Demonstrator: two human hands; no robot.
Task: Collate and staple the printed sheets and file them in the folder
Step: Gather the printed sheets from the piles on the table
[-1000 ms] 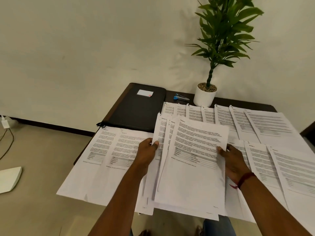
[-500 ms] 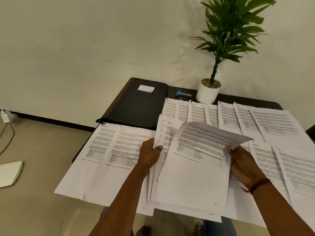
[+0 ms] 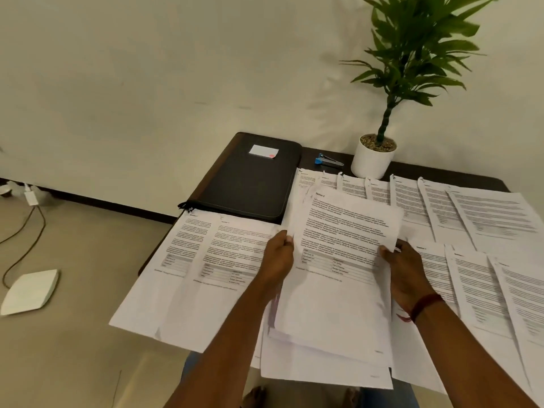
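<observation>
A loose stack of printed sheets (image 3: 338, 290) is lifted slightly above the table's front. My left hand (image 3: 278, 257) grips its left edge and my right hand (image 3: 407, 272) grips its right edge. Other printed sheets (image 3: 212, 260) lie spread on the left, and a fanned row of sheets (image 3: 435, 207) covers the right side. A closed black folder (image 3: 250, 184) with a small white card lies at the back left. The blue stapler (image 3: 328, 161) rests behind the sheets beside the pot.
A white pot with a green plant (image 3: 372, 157) stands at the table's back edge. The dark table (image 3: 459, 179) ends just left of the folder. On the floor at left lie a white device (image 3: 29, 291) and a cable.
The top sheet, bent upward half a second ago, now lies flatter on the stack. Both hands have squared the fanned sheets into a tighter pile and raised it slightly.
</observation>
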